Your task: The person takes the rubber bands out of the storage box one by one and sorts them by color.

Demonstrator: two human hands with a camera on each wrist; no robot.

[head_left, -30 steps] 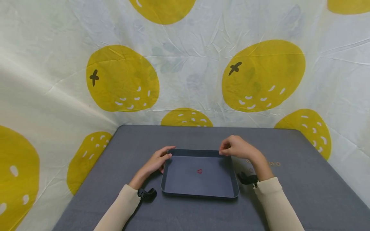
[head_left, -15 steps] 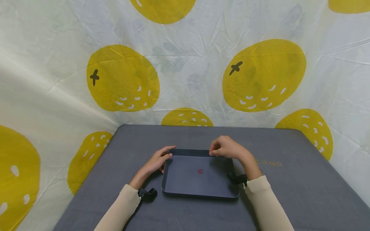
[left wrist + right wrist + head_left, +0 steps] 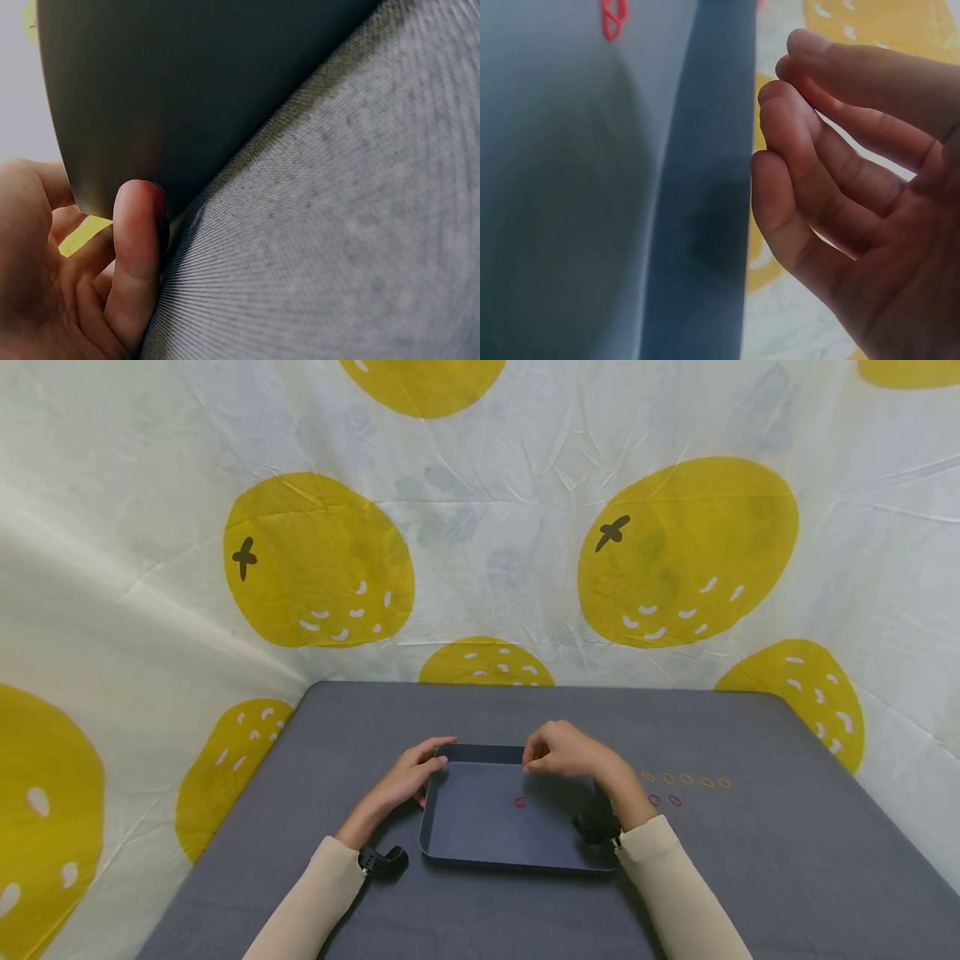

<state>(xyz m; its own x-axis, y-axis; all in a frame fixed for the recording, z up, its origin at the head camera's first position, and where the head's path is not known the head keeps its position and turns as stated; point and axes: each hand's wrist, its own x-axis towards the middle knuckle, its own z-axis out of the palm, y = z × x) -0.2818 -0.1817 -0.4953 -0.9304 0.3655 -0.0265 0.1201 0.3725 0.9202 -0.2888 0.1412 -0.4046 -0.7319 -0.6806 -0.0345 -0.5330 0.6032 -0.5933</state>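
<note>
A shallow dark blue-grey tray point(image 3: 517, 856) stands on the grey table. My left hand point(image 3: 408, 777) grips its back left corner, thumb at the rim; in the left wrist view a finger point(image 3: 137, 247) lies against the outer wall. A small red rubber band point(image 3: 520, 802) lies on the tray floor, seen twisted at the top of the right wrist view. Over the back of the tray is my right hand point(image 3: 566, 752), thumb and forefinger pinched together. A small red blur point(image 3: 760, 6) beside those fingertips looks like part of another rubber band, mostly hidden.
Right of the tray, several orange rubber bands point(image 3: 686, 779) lie in a row on the table point(image 3: 750, 860). Closer to me are two red rubber bands point(image 3: 675, 800). A white curtain with yellow fruit point(image 3: 495, 568) hangs behind the table.
My right hand has moved left from the tray's back right corner and slightly lower, uncovering rubber bands on the table. The left hand and tray stay put.
</note>
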